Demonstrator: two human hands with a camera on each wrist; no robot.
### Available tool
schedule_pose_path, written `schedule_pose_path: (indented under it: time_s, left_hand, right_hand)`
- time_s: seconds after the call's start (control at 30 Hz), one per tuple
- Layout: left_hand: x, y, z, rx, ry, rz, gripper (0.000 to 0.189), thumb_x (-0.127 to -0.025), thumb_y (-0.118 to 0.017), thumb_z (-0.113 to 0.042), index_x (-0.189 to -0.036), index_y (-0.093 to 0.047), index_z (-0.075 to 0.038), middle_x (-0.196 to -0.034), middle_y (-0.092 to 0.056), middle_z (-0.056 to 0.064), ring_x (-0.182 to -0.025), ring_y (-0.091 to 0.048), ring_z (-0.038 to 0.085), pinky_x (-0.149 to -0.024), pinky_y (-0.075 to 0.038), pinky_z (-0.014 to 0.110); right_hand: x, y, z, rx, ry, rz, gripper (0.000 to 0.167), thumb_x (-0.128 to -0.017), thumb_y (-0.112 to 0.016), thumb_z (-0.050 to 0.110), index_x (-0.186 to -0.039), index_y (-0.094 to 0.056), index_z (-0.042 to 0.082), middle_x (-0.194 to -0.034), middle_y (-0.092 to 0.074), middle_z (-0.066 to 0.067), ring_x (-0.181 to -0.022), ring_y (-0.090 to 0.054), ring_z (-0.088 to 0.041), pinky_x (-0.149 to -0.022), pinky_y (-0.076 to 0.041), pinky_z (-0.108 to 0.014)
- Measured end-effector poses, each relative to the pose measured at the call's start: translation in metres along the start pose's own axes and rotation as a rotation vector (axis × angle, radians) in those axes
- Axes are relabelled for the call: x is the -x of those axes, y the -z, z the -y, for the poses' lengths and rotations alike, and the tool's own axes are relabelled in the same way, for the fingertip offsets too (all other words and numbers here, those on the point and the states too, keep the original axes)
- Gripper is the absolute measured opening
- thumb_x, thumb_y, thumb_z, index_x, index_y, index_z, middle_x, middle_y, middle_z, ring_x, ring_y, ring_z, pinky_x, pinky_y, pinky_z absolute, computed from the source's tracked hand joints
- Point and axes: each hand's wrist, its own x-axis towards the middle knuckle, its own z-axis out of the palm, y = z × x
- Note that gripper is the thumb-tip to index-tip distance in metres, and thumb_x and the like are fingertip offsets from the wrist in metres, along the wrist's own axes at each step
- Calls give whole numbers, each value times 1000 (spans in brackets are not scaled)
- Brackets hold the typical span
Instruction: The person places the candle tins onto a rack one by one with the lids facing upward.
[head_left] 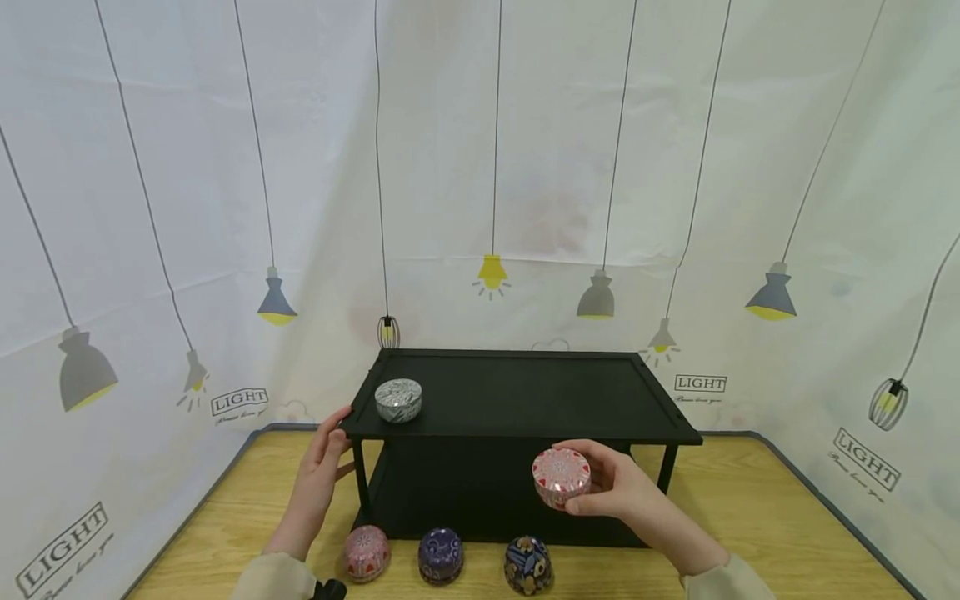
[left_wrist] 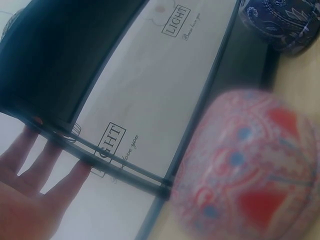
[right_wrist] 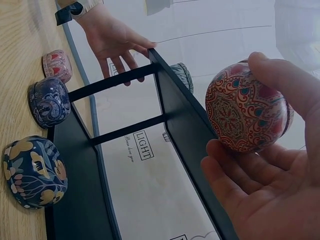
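Observation:
My right hand holds a round pink-and-red patterned tin between thumb and fingers, in front of the black two-tier shelf. The right wrist view shows this tin's ornate base. My left hand touches the left edge of the shelf's upper board, its fingers extended against the frame. A grey-and-white leaf-patterned tin stands on the upper board near that hand. On the table before the shelf stand a pink tin, a purple tin and a dark blue floral tin.
The shelf stands on a light wooden table with a dark edge. Behind and at both sides hangs a white cloth printed with lamps and the word LIGHT. A dark band shows at the left wrist.

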Motion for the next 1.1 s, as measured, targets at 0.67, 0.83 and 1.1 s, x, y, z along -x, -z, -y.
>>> schedule_pose_path:
  time_s: [0.67,0.83,1.1]
  left_hand:
    - [-1,1,4,1,9,15,46,-107,-31,-34,-149,-33,-15,-147,-32,15,-117,-43,23,-98,-38,63]
    - [-2,1,4,16,5,21,46,-107,-32,-33,-149,-32,-15,-148,-31,16,-123,-39,34,-99,-36,64]
    - [-2,2,4,27,10,19,45,-107,-32,-32,-149,-33,-15,-147,-32,17,-125,-39,36,-99,-36,64]
  right_hand:
    - [-6,-1,9,0,13,-22,65,-86,-72,4,-140,-39,-8,-124,-58,-13,-107,-60,-23,-86,-53,-36]
    - [-9,-2,13,10,25,-19,65,-86,-72,4,-140,-39,-7,-124,-57,-13,-107,-60,-23,-85,-54,-36]
    - [-14,-3,19,25,32,-16,64,-86,-72,4,-141,-40,-5,-125,-57,-14,-108,-60,-23,-85,-54,-37]
